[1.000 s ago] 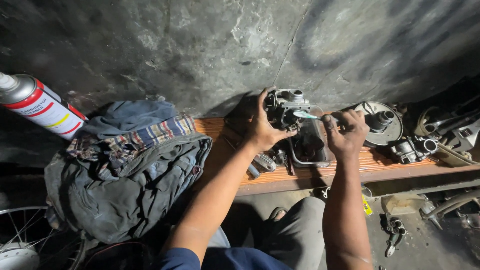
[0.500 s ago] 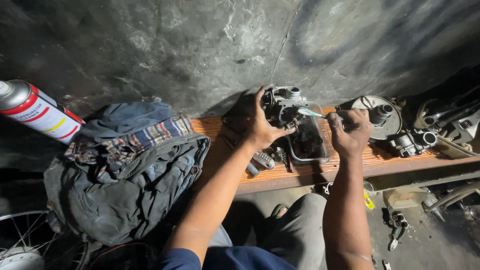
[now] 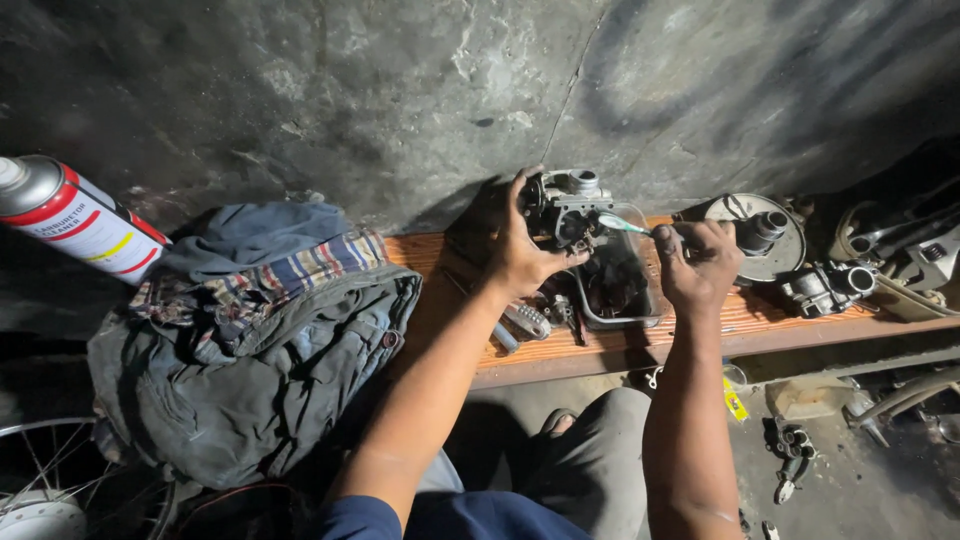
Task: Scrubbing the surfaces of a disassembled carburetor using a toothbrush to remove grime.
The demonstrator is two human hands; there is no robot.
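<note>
Carburetor body (image 3: 565, 205): cast metal, so likely heavy for its size, stiff, oily-slick, with small fragile fittings. Best taken around the main casting, not the protrusions. It's held up over the clear tray (image 3: 640, 300) on the wooden bench (image 3: 600, 345), near the wall.
Left hand (image 3: 520, 250): wrapped tight round the carburetor's left side.
Right hand (image 3: 700, 265): closed on a green-tipped tool (image 3: 622, 224), tip at the carburetor's right face.
Versus 1 s ago: same grips, hands barely shifted; only the view drifted slightly.
</note>
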